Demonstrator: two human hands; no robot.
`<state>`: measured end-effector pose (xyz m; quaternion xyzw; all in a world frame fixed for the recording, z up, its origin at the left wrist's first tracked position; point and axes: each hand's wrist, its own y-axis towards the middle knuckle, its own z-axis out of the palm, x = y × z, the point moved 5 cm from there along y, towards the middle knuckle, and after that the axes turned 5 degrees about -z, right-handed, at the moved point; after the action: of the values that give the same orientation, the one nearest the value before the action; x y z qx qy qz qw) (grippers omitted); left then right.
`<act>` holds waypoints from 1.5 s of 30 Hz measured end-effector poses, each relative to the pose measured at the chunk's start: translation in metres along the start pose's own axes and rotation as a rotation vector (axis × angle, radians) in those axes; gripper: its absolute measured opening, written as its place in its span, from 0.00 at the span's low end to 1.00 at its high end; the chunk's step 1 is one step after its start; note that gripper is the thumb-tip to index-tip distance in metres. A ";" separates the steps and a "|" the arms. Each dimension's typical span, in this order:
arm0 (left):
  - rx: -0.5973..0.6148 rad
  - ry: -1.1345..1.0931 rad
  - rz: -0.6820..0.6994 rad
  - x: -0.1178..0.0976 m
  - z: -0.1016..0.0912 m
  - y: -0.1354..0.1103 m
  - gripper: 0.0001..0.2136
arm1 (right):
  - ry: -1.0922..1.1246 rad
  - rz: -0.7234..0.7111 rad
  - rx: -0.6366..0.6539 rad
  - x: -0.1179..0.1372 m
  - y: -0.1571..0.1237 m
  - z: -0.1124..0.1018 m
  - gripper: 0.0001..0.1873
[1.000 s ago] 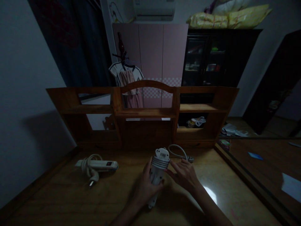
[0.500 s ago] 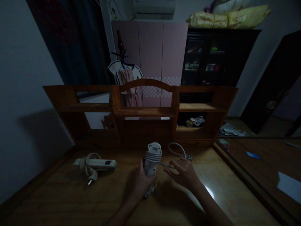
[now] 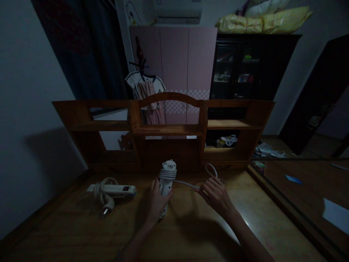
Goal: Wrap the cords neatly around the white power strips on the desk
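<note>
My left hand (image 3: 158,199) is wrapped round a white power strip (image 3: 165,186), tilted up over the wooden desk with its underside toward me. Several turns of its cord (image 3: 168,174) circle the upper end. From there a free length of cord (image 3: 187,183) runs right into my right hand (image 3: 214,191), whose fingers are closed on it. Beyond those fingers the cord rises in a loop, and its plug end is mostly hidden behind the hand. On the left lies a second power strip (image 3: 120,190), its own cord bundled round it and its plug (image 3: 106,210) pointing toward me.
A wooden shelf unit (image 3: 169,130) stands along the desk's back edge. The desk top (image 3: 109,236) has a raised rim at the right. Past it, a lower wooden surface holds a blue packet (image 3: 293,179) and white paper (image 3: 335,214).
My left hand has shifted the power strip a little left. My right hand has closed on the cord and moved slightly right, drawing the length between the hands straighter.
</note>
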<state>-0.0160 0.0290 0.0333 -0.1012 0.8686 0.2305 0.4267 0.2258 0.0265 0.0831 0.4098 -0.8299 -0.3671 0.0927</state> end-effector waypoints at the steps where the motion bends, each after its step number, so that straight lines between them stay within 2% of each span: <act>1: -0.016 0.048 0.035 -0.003 0.000 -0.003 0.33 | -0.005 -0.026 -0.022 0.006 0.000 -0.002 0.10; 5: 0.016 0.229 0.113 -0.017 0.004 -0.020 0.39 | -0.012 -0.145 -0.090 0.037 -0.001 -0.010 0.08; 12: 0.066 0.465 0.373 -0.036 0.013 -0.042 0.40 | 0.014 -0.325 -0.144 0.072 0.001 -0.016 0.10; 14: 0.069 0.522 0.428 -0.039 0.014 -0.045 0.40 | 0.026 -0.347 -0.167 0.076 0.001 -0.015 0.10; 17: 0.141 0.604 0.549 -0.045 0.016 -0.050 0.39 | 0.045 -0.343 -0.183 0.078 0.002 -0.015 0.08; 22: 0.242 0.697 0.812 -0.057 0.021 -0.063 0.31 | 0.026 -0.316 -0.179 0.066 0.002 -0.025 0.11; 28: 0.196 0.699 0.990 -0.064 0.025 -0.076 0.24 | -0.001 -0.195 -0.140 0.029 -0.003 -0.032 0.15; 30: 0.228 0.660 1.061 -0.068 0.027 -0.082 0.23 | 0.031 -0.132 -0.125 0.017 -0.005 -0.032 0.19; 32: 0.298 0.605 1.127 -0.071 0.029 -0.088 0.22 | 0.156 -0.037 -0.087 0.004 -0.006 -0.029 0.22; 35: 0.393 0.518 1.207 -0.073 0.032 -0.099 0.23 | 0.446 0.178 0.035 -0.012 -0.008 -0.019 0.24; 37: 0.410 0.456 1.264 -0.072 0.032 -0.105 0.22 | 0.607 0.325 0.125 -0.020 -0.010 -0.009 0.25; 40: 0.352 0.378 1.349 -0.070 0.027 -0.112 0.20 | 0.823 0.461 0.259 -0.022 -0.013 0.008 0.27; 43: 0.283 0.329 1.390 -0.066 0.018 -0.114 0.19 | 0.993 0.512 0.370 -0.017 -0.014 0.023 0.28; 45: 0.244 0.323 1.395 -0.065 0.013 -0.113 0.19 | 1.018 0.520 0.431 -0.012 -0.014 0.030 0.28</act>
<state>0.0750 -0.0647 0.0422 0.4917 0.8028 0.3328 0.0550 0.2286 0.0456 0.0541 0.3274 -0.8099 0.0857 0.4791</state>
